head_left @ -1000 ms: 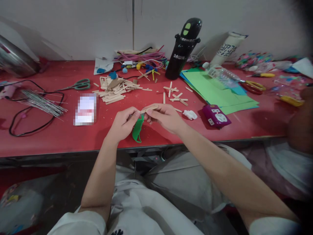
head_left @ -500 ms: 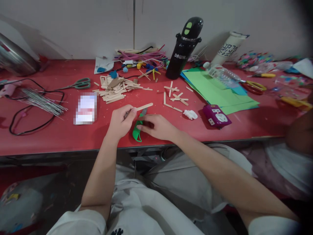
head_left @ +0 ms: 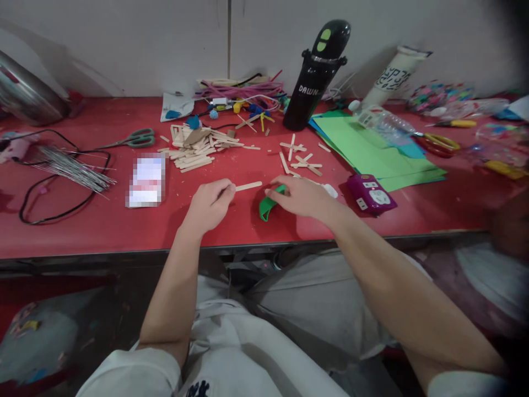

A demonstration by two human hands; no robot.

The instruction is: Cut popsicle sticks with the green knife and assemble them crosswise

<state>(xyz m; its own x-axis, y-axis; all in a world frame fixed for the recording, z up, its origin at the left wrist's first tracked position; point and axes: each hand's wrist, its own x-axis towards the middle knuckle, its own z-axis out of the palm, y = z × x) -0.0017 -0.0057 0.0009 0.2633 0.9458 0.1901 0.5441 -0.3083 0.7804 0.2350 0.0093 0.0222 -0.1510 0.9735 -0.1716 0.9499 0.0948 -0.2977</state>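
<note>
My left hand (head_left: 210,205) is closed on one end of a wooden craft stick (head_left: 249,186), whose free end points right over the red table. To its right, my right hand (head_left: 305,197) has its thumb and fingers around a green-handled utility knife (head_left: 266,209). The knife's looped end sticks out toward the table's front edge; my fingers hide its blade. Beyond my hands lies a pile of craft sticks (head_left: 194,157). Some sticks lie joined in crosses (head_left: 306,164) behind my right hand, and a white crumpled wad (head_left: 330,190) is partly covered by it.
On the left are a blurred-out phone-like rectangle (head_left: 146,181), scissors (head_left: 140,138) and a bundle of thin wires (head_left: 78,172). A black bottle (head_left: 308,82) stands behind green paper sheets (head_left: 372,149). A purple box (head_left: 371,194) sits at right, near another person's arm (head_left: 512,226).
My right hand has moved right with the utility knife, away from the craft stick. My left hand stays nearly in place, still holding the stick.
</note>
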